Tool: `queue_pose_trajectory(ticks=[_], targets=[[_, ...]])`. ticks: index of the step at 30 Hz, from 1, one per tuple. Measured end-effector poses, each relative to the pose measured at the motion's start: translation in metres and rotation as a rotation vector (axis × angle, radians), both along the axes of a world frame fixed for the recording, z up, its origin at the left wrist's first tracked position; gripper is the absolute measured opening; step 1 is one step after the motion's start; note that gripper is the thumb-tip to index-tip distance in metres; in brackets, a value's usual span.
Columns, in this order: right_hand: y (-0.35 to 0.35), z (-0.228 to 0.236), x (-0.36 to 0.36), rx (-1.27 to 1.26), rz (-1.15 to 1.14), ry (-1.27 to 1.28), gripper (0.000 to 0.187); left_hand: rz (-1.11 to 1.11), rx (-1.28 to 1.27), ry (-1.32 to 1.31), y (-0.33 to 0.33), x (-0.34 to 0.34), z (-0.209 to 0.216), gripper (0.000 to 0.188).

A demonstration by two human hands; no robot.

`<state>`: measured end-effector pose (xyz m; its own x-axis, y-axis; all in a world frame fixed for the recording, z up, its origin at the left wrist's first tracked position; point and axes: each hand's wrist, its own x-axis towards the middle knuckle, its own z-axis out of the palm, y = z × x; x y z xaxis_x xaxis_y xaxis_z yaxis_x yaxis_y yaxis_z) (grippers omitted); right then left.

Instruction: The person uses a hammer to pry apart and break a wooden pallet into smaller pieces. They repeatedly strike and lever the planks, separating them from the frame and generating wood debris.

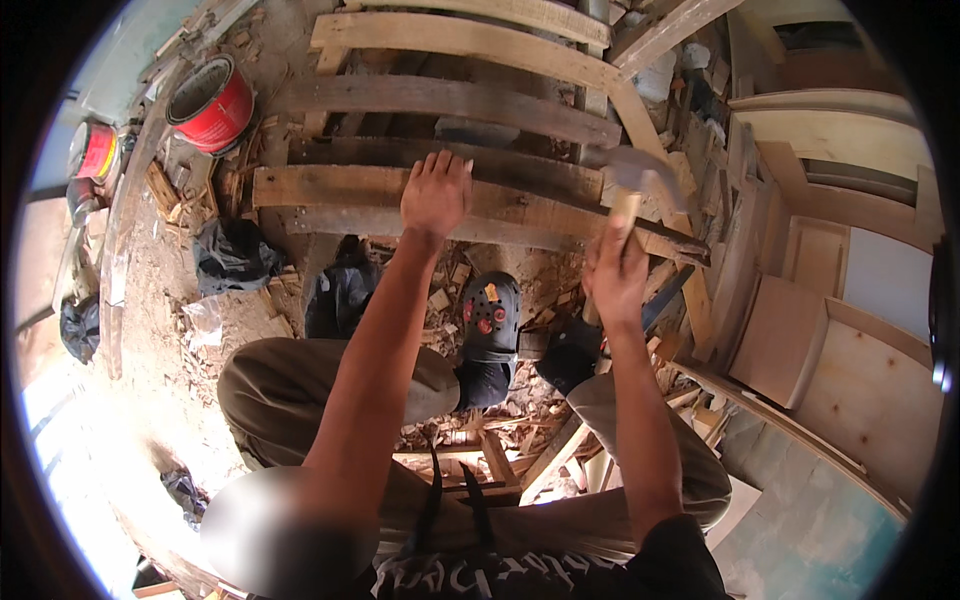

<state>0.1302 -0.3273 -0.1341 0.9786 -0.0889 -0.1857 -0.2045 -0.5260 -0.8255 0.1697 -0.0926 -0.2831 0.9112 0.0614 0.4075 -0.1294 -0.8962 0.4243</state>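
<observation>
A slatted wooden frame, much like a pallet, lies before me. My left hand rests on its near plank, fingers together and bent over the far edge. My right hand is closed round the wooden handle of a hammer. The hammer's head, smeared by motion, is over the plank's right end, and I cannot tell whether it touches the wood. Whatever lies under the hammer head is hidden.
A red can and a smaller red and yellow can stand at the left. Black plastic lies near them. Wood scraps and chips cover the ground around my shoes. Wooden panels line the right side.
</observation>
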Motion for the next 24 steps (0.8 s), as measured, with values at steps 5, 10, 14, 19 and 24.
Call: queue_pose_trajectory(ticks=[5,10,14,19,24], targets=[[0.012,-0.019,-0.017,0.421,-0.348,0.281,0.058,-0.001,-0.018,-0.013,0.0,0.002,-0.002,0.021],[0.043,-0.056,-0.034,0.713,-0.725,0.406,0.054,-0.013,-0.014,-0.007,-0.001,0.001,-0.002,0.021],[0.035,-0.048,-0.042,0.734,-0.527,0.531,0.052,0.008,0.011,-0.019,0.003,0.0,-0.004,0.022],[0.05,-0.055,-0.039,0.931,-0.63,0.516,0.05,0.025,0.012,-0.031,-0.002,0.0,-0.004,0.023],[0.041,-0.061,-0.045,0.927,-0.623,0.481,0.049,0.019,0.022,-0.007,-0.001,0.002,-0.002,0.023]])
